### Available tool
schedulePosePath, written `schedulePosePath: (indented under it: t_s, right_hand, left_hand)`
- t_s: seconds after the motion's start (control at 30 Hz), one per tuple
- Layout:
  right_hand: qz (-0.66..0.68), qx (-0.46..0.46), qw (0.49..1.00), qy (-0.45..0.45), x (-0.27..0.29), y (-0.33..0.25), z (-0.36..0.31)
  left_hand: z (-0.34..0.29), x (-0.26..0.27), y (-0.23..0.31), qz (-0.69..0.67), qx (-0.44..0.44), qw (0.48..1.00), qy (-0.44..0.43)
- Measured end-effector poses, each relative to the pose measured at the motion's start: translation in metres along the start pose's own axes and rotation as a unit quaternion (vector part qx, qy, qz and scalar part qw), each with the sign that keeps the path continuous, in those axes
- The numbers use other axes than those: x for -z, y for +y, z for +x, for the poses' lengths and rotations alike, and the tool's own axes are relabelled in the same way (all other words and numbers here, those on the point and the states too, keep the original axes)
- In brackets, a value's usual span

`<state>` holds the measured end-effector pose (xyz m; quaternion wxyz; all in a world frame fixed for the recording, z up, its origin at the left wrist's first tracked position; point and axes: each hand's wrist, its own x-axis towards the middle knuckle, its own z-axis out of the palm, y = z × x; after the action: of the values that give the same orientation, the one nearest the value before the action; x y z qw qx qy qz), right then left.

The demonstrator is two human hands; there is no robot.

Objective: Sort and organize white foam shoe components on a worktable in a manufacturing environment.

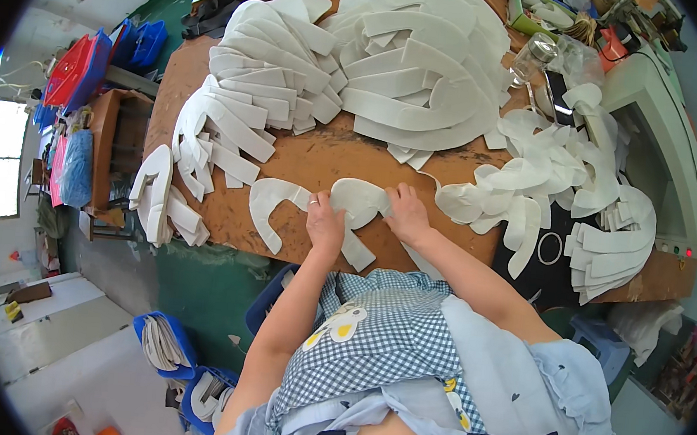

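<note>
At the near edge of the table, my left hand [326, 220] has its fingers closed where two white, curved, fabric-like pieces meet. One of them, an arched piece [265, 206], lies to its left. The other white curved piece [357, 198] spans between both hands, and a straight white end [357, 252] shows below it. My right hand [407, 214] pinches the right side of this second piece. Fingers cover part of the edges, so whether the two pieces are joined cannot be seen. A loose heap of white cut pieces [518, 178] lies just beyond my right hand.
Large overlapping stacks of white U-shaped pieces [428, 67] fill the far table, with fanned rows [266, 69] at left. On the right are a black mat [526, 270], a fanned stack [610, 257], a phone [558, 97], a glass jar [534, 56] and a pale machine [664, 121].
</note>
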<state>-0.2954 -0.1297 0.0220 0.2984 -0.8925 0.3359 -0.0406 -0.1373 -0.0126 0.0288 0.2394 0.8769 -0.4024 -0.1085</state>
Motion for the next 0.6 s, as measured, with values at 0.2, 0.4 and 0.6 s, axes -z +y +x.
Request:
schedulePosePath:
  t_s: [0.2, 0.4, 0.6]
  right_hand:
    - [-0.014, 0.029, 0.999, 0.019, 0.001, -0.005, -0.001]
    - [-0.046, 0.189, 0.967, 0.164, -0.011, -0.003, -0.008]
    - [0.104, 0.14, 0.979, 0.107, -0.016, -0.003, -0.013]
  left_hand:
    - [-0.004, -0.001, 0.001, 0.052, 0.0, 0.999, 0.016]
    - [-0.001, -0.008, 0.001, 0.021, -0.022, 0.999, 0.03]
    - [-0.005, -0.01, 0.006, 0.036, -0.08, 0.995, 0.037]
